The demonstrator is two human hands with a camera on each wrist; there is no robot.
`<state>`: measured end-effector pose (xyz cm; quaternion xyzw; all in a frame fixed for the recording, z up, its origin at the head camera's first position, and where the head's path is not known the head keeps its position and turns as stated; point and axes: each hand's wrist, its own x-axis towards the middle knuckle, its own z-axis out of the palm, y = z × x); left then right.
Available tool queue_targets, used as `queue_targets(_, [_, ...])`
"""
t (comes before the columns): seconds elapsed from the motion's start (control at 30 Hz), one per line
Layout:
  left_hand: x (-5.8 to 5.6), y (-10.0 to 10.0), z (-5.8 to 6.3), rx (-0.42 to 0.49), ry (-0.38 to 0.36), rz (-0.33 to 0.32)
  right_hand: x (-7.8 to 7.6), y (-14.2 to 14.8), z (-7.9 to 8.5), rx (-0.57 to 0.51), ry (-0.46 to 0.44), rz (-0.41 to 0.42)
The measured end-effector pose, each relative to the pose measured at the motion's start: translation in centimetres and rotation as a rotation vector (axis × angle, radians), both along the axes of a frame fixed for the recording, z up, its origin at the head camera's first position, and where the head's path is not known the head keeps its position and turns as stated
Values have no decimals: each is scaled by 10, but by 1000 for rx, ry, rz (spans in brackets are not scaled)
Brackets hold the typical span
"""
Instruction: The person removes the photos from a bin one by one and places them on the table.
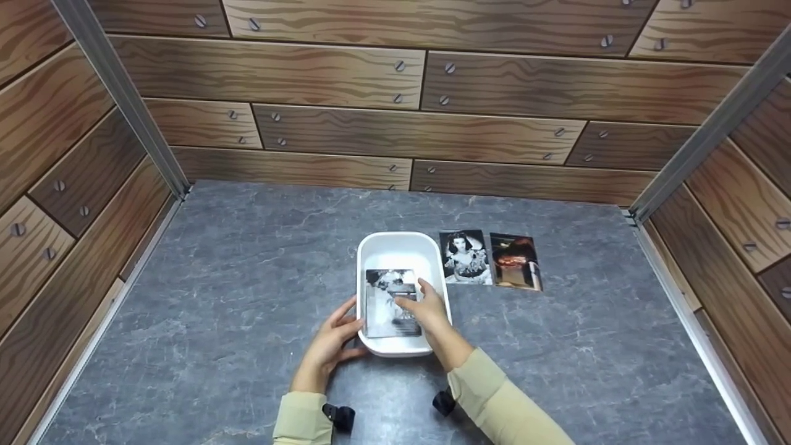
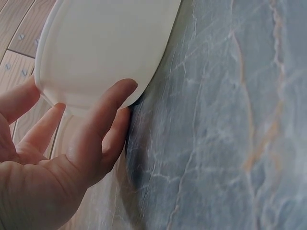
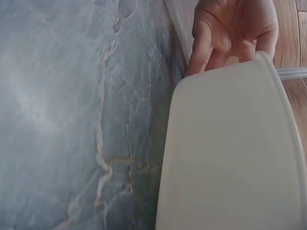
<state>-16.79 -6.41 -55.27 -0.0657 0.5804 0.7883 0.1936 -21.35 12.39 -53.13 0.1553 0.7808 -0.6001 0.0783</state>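
Observation:
A white plastic tub [image 1: 401,241] stands in front of the person, with black-and-white photo cards [image 1: 380,309] lying inside. My left hand [image 1: 327,346] holds the tub by its near left corner, thumb at the rim. In the left wrist view its fingertips touch the tub's outer wall [image 2: 105,48]. Over the photos, inside the tub, is my right hand [image 1: 429,309]. Its thumb and index finger are spread apart, with the thumb tip right at the top card; its other fingers are hidden. The right wrist view shows the tub's pale outside [image 3: 230,143] instead.
Right of the tub lie a black-and-white portrait photo [image 1: 466,256] and a dark photo with an orange glow [image 1: 516,262]. Wood-patterned walls [image 1: 346,74] enclose the grey marbled table [image 1: 247,272] at the back and sides.

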Motion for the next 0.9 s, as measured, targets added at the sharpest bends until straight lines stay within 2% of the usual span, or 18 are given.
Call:
queue_targets(0.17, [-1, 0, 1, 12, 6, -13, -3, -4, -2, 123, -66, 9])
queue_targets(0.43, [0, 0, 0, -8, 17, -14, -6, -7, -6, 240, -96, 47])
queue_targets(0.6, [0, -1, -1, -10, 11, -18, -7, -7, -6, 230, -123, 46])
queue_targets(0.9, [0, -1, -1, -13, 3, -20, -9, -7, -7, 197, -113, 24])
